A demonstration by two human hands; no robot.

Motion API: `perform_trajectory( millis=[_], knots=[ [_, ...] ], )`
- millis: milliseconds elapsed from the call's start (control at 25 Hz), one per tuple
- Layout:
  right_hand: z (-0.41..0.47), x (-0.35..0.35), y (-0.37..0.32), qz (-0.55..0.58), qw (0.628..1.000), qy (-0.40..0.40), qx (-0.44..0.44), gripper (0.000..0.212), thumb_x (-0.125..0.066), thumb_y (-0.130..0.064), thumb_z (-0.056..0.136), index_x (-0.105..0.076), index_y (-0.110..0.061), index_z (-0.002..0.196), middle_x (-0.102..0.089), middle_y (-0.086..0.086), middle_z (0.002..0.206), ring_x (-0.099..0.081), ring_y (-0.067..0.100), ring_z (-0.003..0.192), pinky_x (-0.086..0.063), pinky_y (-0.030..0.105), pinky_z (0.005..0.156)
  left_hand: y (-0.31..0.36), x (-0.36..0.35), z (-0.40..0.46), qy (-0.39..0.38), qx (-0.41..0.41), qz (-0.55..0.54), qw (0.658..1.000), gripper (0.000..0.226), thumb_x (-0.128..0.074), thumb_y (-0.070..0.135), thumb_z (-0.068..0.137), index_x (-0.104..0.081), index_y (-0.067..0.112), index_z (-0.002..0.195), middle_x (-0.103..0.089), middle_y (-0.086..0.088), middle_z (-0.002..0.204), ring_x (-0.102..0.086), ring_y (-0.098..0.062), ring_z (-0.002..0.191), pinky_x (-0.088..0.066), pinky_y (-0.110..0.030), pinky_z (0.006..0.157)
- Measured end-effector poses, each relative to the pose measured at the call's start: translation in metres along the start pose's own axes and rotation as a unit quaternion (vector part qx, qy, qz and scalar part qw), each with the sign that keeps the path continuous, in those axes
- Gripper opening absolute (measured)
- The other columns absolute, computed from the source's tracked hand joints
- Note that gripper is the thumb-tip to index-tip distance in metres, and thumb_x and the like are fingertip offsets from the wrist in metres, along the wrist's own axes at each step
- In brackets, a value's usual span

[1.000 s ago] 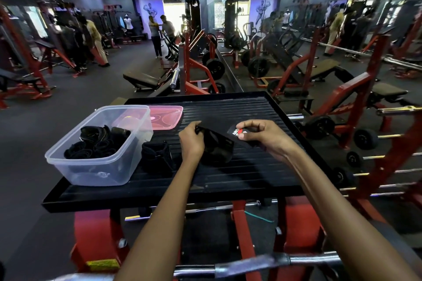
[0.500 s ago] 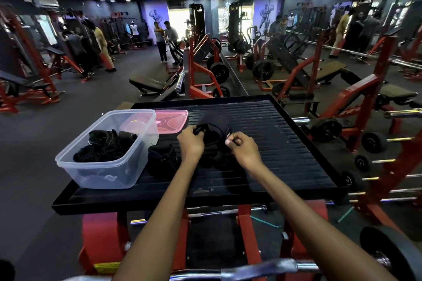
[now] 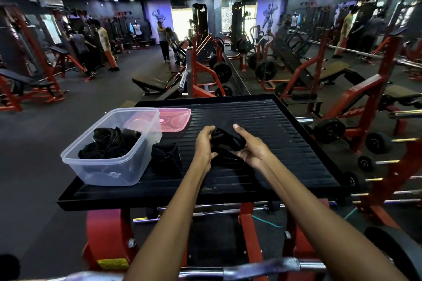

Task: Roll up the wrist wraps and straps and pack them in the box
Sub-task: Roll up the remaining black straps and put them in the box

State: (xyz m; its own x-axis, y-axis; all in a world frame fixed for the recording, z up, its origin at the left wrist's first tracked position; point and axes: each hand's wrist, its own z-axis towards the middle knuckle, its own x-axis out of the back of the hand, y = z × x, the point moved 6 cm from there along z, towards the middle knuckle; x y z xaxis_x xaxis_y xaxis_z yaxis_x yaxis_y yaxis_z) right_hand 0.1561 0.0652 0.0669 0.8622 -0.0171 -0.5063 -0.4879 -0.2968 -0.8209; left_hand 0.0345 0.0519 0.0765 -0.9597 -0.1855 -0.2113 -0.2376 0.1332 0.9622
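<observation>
On the left of the ribbed black tabletop stands a clear box holding rolled black straps; a pink lid lies behind it; a black wrap sits beside it. Right of these, left hand and right hand both grip a black wrist wrap.

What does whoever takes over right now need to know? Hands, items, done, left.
Left hand and right hand: both grip the black wrap, mostly rolled, above the ribbed black platform.
Clear box: on the platform's left side, open, with several rolled black wraps inside.
Pink lid: lying behind the box.
One more black wrap sits on the platform just right of the box.
Left: finish this roll, put it in the box, deal with the wrap beside the box, probably fit the lid.
</observation>
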Motion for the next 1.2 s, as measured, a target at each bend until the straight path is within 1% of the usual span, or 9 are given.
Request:
perform_trajectory(
  millis=[120,280,400,560,720,800,920,1080,1200],
  knots=[
    [-0.005,-0.005,-0.011,-0.197,0.980,-0.042,0.011,0.041,-0.051,-0.042,0.094,-0.063,-0.008,0.112,-0.069,0.005,0.099,-0.066,0.018,0.086,-0.052,0.027,0.070,0.001,0.000,0.003,-0.031,0.061,0.000,0.998,0.045,-0.065,0.047,0.080,-0.064,0.014,0.111,-0.071,-0.007,0.098,-0.067,-0.023,0.096,-0.053,-0.043,0.088],
    [0.003,0.031,-0.015,-0.155,0.985,0.075,-0.006,0.038,-0.039,-0.036,0.100,-0.056,-0.011,0.077,-0.055,0.001,0.060,-0.050,0.015,0.055,-0.047,0.026,0.054,0.003,0.009,0.010,0.004,0.075,-0.138,0.988,0.040,-0.069,0.037,0.080,-0.058,0.012,0.110,-0.066,-0.012,0.103,-0.065,-0.026,0.093,-0.055,-0.043,0.074],
    [0.002,0.034,0.015,-0.152,0.983,0.063,-0.076,0.037,-0.043,-0.040,0.098,-0.051,-0.005,0.091,-0.052,0.011,0.080,-0.053,0.023,0.069,-0.051,0.036,0.068,0.005,0.006,0.011,-0.016,0.074,-0.188,0.979,0.036,-0.065,0.034,0.084,-0.055,0.010,0.109,-0.064,-0.012,0.097,-0.063,-0.025,0.088,-0.054,-0.043,0.074],
    [0.010,0.023,0.014,-0.192,0.976,0.045,0.090,0.046,-0.062,-0.030,0.089,-0.037,-0.021,0.127,-0.047,0.005,0.125,-0.052,0.016,0.098,-0.048,0.036,0.080,0.013,0.001,0.009,-0.043,0.082,-0.229,0.969,0.030,-0.059,0.034,0.088,-0.057,0.006,0.099,-0.065,-0.015,0.093,-0.063,-0.028,0.085,-0.057,-0.044,0.074],
    [0.012,0.021,0.005,-0.137,0.980,0.043,0.138,0.046,-0.053,0.010,0.085,-0.030,-0.018,0.114,-0.055,0.007,0.091,-0.057,0.015,0.067,-0.053,0.028,0.062,0.013,0.001,0.014,-0.040,0.081,-0.170,0.981,0.032,-0.057,0.041,0.088,-0.065,0.012,0.098,-0.073,-0.005,0.078,-0.068,-0.018,0.073,-0.057,-0.028,0.055],
    [0.014,0.024,0.004,-0.190,0.971,0.049,0.134,0.042,-0.053,0.004,0.086,-0.034,-0.018,0.117,-0.054,0.005,0.086,-0.053,0.015,0.061,-0.046,0.026,0.054,0.014,0.000,0.016,-0.029,0.064,-0.168,0.983,0.031,-0.053,0.041,0.091,-0.065,0.012,0.092,-0.072,-0.004,0.076,-0.068,-0.014,0.069,-0.056,-0.026,0.058],
    [0.014,0.023,0.013,-0.220,0.971,0.003,0.097,0.030,-0.055,-0.012,0.089,-0.045,-0.021,0.117,-0.059,0.003,0.091,-0.054,0.014,0.071,-0.045,0.032,0.066,0.009,0.005,0.020,-0.018,0.055,-0.168,0.984,0.039,-0.061,0.042,0.087,-0.063,0.009,0.109,-0.070,-0.008,0.098,-0.067,-0.017,0.085,-0.057,-0.031,0.073],
    [0.014,0.023,0.017,-0.094,0.990,-0.066,0.079,0.017,-0.053,0.003,0.089,-0.052,-0.012,0.096,-0.059,0.003,0.081,-0.063,0.013,0.065,-0.053,0.041,0.072,-0.007,0.019,0.032,0.017,0.014,-0.068,0.997,0.059,-0.066,0.045,0.082,-0.051,0.012,0.128,-0.063,-0.009,0.124,-0.062,-0.024,0.110,-0.053,-0.046,0.088],
    [0.017,0.021,0.021,-0.103,0.986,-0.106,0.076,0.027,-0.061,0.006,0.084,-0.052,-0.010,0.104,-0.063,0.006,0.093,-0.065,0.014,0.071,-0.055,0.028,0.059,-0.021,0.031,0.037,0.105,-0.009,0.000,0.994,0.084,-0.056,0.076,0.069,-0.051,0.013,0.126,-0.059,-0.009,0.127,-0.058,-0.026,0.113,-0.047,-0.050,0.098]
  ],
)
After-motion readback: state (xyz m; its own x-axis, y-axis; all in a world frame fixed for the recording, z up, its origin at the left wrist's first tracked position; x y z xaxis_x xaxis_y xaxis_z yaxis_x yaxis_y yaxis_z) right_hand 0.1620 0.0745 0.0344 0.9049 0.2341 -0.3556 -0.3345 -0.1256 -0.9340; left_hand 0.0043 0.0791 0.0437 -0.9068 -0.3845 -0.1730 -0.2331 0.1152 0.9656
